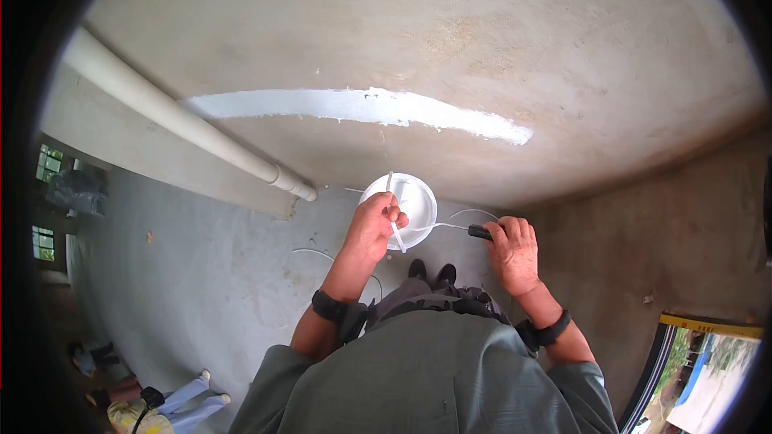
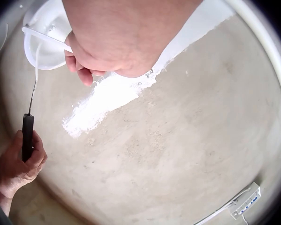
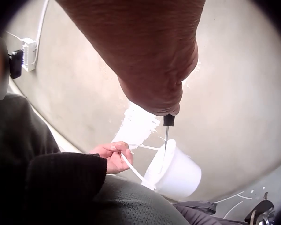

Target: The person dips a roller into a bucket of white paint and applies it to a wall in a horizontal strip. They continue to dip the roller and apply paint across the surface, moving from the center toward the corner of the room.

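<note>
Above the floor [image 1: 193,257], head view: left hand [image 1: 374,223] grips the handle [image 1: 399,238] of a white bucket [image 1: 433,207]; right hand [image 1: 515,255] grips a black-handled tool [image 1: 480,231].
Left wrist view: right hand wraps the tool, its end at the bucket's mouth.
Right wrist view: left hand curls round the handle.

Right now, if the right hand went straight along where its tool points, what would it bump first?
Probably the white bucket: the right hand holds a black-handled tool pointing into it, though how deep it reaches is unclear.
</note>
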Demonstrator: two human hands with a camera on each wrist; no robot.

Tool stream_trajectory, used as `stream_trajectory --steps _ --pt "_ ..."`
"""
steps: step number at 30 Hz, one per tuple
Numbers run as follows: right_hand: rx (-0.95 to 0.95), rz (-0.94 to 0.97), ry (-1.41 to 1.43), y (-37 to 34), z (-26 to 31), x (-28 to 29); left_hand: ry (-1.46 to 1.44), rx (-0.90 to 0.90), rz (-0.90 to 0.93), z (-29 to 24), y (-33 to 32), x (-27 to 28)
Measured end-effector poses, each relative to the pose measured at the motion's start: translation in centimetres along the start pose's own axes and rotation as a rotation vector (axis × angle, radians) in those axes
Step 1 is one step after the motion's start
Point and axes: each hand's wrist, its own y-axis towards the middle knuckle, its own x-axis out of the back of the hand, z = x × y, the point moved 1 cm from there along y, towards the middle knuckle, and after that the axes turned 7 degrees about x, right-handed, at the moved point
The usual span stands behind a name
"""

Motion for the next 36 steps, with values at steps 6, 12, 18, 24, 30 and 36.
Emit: stream_trajectory --steps 6,12,18,24,30,36 --pt "-0.072 -0.015 0.089 -1.7 -0.2 1.1 -0.018 0.026 -0.008 0.3 0.4 0.8" --pt "-0.173 -0.008 0.355 -3.9 -1.6 -0.8 0.002 0.010 0.008 0.0 0.4 1.2" --pt "-0.378 0.041 0.509 -4.6 -1.0 -3.1 0.006 0.010 -0.004 -0.5 0.0 0.8" --pt "-0.615 0.132 0.819 -5.0 -0.8 -3.6 -0.014 -0.007 -0.014 -0.5 -0.4 1.1" --pt "-0.837 0.193 1.012 -5.7 -1.2 -4.0 -0.048 0.012 0.006 -0.3 -0.2 1.1" --pt "-0.660 0.066 0.788 -5.7 -1.5 -3.6 -0.034 0.023 0.012 0.0 0.0 0.8"
